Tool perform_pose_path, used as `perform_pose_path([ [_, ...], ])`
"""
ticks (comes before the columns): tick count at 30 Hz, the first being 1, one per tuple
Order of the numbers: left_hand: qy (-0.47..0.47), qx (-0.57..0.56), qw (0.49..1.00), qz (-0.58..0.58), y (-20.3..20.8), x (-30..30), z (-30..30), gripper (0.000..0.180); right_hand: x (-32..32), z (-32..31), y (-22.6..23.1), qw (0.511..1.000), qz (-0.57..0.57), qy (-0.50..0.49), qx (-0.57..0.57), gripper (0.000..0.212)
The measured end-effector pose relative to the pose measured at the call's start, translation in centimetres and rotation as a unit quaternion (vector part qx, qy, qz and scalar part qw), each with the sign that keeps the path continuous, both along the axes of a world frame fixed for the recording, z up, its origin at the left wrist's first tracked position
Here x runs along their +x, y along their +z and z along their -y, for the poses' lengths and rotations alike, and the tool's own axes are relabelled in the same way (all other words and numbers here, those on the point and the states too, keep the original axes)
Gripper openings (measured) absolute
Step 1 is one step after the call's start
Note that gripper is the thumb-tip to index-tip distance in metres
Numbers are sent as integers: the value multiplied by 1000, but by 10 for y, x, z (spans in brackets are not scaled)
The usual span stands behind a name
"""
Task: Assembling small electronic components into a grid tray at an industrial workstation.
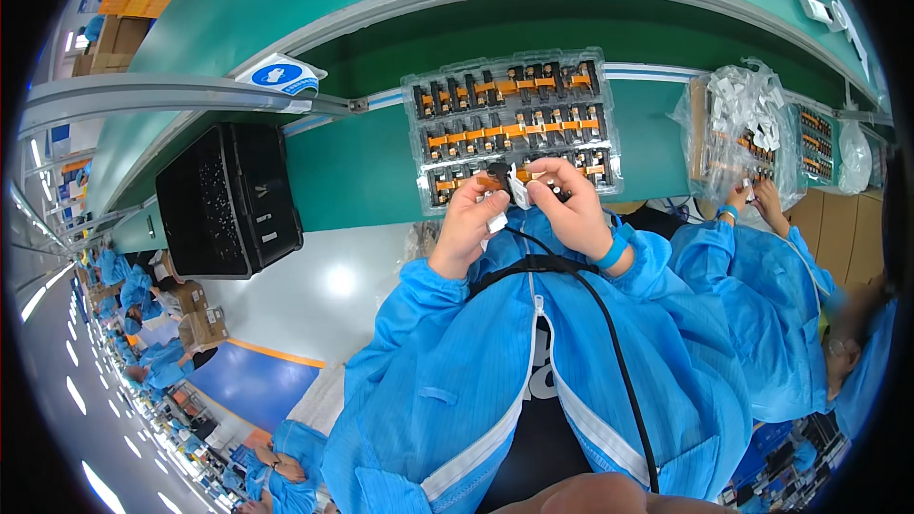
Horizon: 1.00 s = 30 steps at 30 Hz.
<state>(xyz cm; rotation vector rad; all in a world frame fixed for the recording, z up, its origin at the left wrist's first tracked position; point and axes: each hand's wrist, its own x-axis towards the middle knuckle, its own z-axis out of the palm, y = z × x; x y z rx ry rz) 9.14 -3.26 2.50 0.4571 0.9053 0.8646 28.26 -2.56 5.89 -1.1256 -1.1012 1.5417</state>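
At the near edge of the clear tray (pixel 609 95), the left hand (pixel 465 224) pinches a small black-and-orange part (pixel 497 173) between thumb and fingertips; the right hand (pixel 576 216) has thumb and forefinger closed on a white strip (pixel 519 189) next to that part. Rows of similar parts (pixel 519 130) fill the tray. Left of the tray stands a black bin (pixel 228 200); right of it, a co-worker's hands (pixel 767 198) are near a clear bag (pixel 752 114) of white pieces.

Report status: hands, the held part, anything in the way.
Left hand pinching black-and-orange part. Right hand at white piece, grip unclear. Nothing visibly blocking; black cable runs below the hands, clear tray beyond.
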Motion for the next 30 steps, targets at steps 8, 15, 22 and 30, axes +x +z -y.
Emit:
perform_pose_path([
  [8, 13, 9, 1000, -16, -2, 2, -1, 17, 4, -8, 5, 990, 125, 37, 55, 33],
  [15, 27, 58, 996, -66, -3, 14, -7, 17, 8, -11, 5, 972, 185, 35, 139, 23],
  [22, 39, 129, 971, -197, 2, 20, -11, 13, 8, -18, -3, 957, 229, 37, 176, 16],
  [30, 82, 132, 954, -257, 4, 36, -2, 15, 10, -18, -1, 947, 211, 96, 223, 11],
])
